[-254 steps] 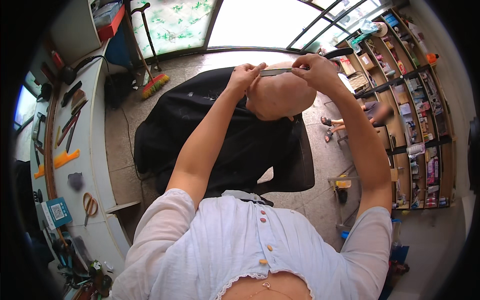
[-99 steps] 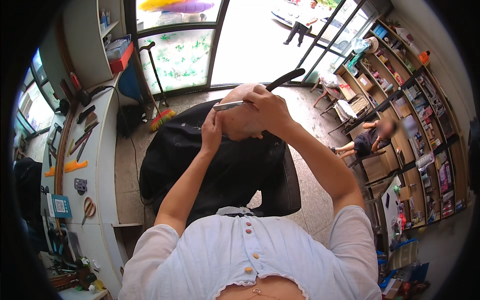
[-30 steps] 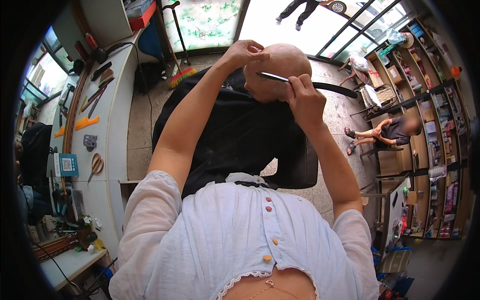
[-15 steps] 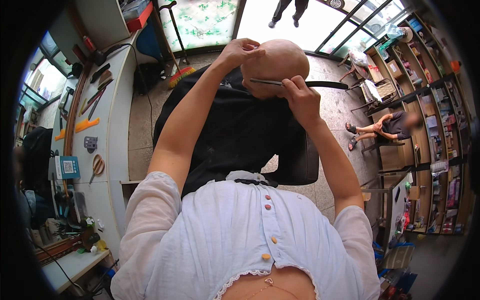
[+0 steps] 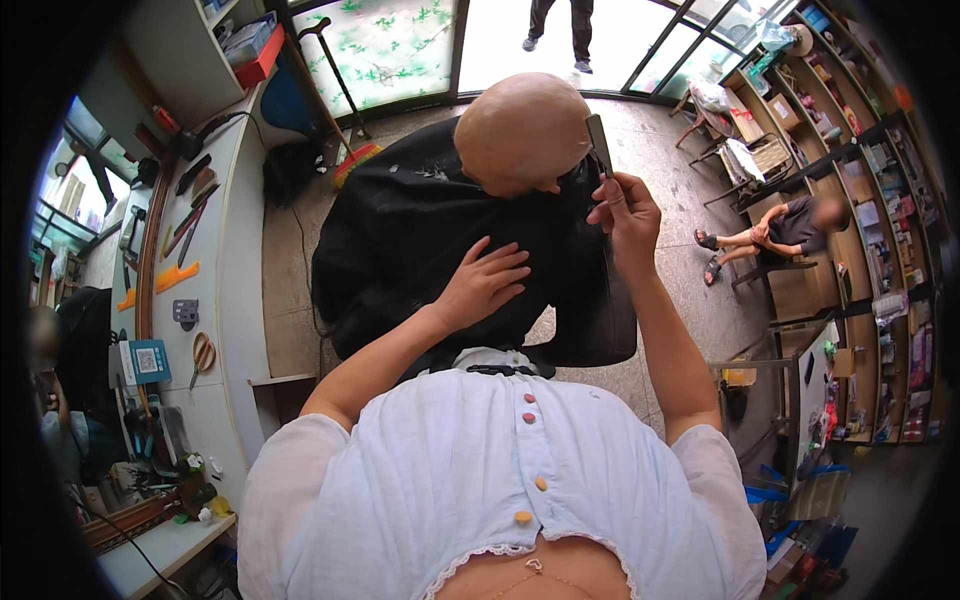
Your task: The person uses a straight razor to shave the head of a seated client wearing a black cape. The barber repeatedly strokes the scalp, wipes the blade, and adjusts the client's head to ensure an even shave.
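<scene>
My right hand (image 5: pixel 630 218) grips a straight razor (image 5: pixel 598 135), its blade pointing up beside the right side of a person's shaved head (image 5: pixel 522 128). Whether the blade touches the scalp is hard to tell. The head is tipped forward in front of me. A black cape (image 5: pixel 400 240) covers the seated person, with pale flecks near the neck. My left hand (image 5: pixel 482 286) is open, fingers spread, low over the cape behind the head; it holds nothing.
Along the left runs a white counter (image 5: pixel 228 290) with scissors (image 5: pixel 203 355), an orange comb (image 5: pixel 176 277) and other tools below a mirror. A broom (image 5: pixel 357 163) and a cane (image 5: pixel 340 80) stand beyond. Someone sits at right (image 5: pixel 785 232) before stocked shelves (image 5: pixel 885 260); another person stands outside the doorway (image 5: pixel 560 35).
My left hand has left the head and come down toward me over the cape. The razor has swung from level across the near side of the head to upright at its right.
</scene>
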A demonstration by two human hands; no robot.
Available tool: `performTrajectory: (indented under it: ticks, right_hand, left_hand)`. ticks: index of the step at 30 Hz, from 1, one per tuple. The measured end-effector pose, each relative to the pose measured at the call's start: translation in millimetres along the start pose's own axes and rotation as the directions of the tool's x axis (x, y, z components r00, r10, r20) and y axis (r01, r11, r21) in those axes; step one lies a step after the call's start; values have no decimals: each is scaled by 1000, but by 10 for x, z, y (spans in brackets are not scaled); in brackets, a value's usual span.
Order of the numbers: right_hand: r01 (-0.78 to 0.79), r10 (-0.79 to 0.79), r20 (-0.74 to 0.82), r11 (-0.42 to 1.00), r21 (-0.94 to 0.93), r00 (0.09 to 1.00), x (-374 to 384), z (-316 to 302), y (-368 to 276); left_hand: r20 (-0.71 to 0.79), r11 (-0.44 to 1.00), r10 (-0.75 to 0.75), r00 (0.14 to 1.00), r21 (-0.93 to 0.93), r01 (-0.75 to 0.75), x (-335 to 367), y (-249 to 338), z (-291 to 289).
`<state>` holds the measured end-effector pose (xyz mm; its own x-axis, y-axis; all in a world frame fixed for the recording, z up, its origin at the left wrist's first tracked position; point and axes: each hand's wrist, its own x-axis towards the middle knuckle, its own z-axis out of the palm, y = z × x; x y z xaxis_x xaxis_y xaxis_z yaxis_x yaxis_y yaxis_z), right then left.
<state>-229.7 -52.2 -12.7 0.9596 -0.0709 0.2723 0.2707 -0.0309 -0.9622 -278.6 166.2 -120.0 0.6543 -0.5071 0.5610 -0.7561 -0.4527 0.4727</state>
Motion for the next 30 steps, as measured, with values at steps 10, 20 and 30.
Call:
performTrajectory:
  ticks: [10,20,30]
  right_hand:
    - [-96,124,-133,976,197,983,-457,-122,235]
    - [-82,189,-310,941,327,932,-692,-611,218]
    - [99,223,-728,924,371,649,-567,-1710,321]
  left_hand:
    - [-56,497,-391,919,-853,159,1401,373,20]
    - [288,96,-480,829,-922,376,1989,1032,895]
    - [97,965,76,992,243,-98,1670,1090,1324]
